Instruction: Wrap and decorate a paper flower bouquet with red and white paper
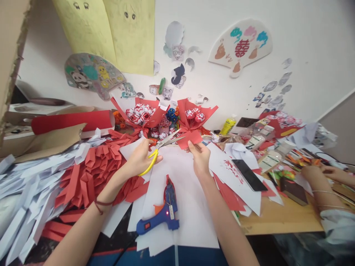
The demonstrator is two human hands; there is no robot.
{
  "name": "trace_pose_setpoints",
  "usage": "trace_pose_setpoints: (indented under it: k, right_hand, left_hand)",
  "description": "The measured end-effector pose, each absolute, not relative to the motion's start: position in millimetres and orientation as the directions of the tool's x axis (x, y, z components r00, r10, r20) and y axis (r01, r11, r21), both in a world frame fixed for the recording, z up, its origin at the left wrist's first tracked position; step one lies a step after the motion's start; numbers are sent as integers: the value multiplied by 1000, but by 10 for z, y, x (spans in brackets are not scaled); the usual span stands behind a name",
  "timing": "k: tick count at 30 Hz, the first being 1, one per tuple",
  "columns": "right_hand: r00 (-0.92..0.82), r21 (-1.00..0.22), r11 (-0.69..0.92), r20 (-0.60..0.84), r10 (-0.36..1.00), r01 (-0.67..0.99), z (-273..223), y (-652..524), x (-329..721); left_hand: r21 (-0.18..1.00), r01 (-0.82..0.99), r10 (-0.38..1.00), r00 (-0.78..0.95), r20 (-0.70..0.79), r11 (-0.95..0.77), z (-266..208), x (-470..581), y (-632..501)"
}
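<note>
My left hand (141, 159) is closed on yellow-handled scissors (151, 162), whose blades are spread and point right. Between the thumb and fingers of my right hand (200, 155) is a small piece of red paper (191, 139), its left edge close to the blade tips. I cannot tell whether the blades touch it. Below and between my hands, a blue glue gun (166, 212) with an orange trigger and a lit red light lies on white paper (191, 207).
Heaps of folded red paper strips (91, 173) and white paper strips (36, 199) spread at left. Behind stand red-wrapped paper flower bouquets (140, 114). At right lie a black phone (249, 175), bottles (271, 159) and another person's arm (318, 184). A yellow bottle (229, 125) stands by the wall.
</note>
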State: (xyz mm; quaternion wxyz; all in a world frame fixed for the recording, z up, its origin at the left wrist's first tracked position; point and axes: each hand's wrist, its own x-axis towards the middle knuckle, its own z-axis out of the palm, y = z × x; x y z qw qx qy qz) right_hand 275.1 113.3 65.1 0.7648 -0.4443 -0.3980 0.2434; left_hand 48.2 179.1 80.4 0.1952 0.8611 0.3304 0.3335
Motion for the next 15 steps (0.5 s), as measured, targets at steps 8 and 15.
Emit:
trace_pose_setpoints:
  k: [8, 15]
  right_hand:
    - [560, -832, 527, 356, 748, -175, 650, 1114, 2692]
    - [476, -819, 521, 368, 799, -242, 685, 1090, 2654]
  left_hand:
    - [626, 481, 770, 540, 339, -614, 804, 541, 1741]
    - [651, 438, 758, 548, 354, -620, 766, 530, 1759]
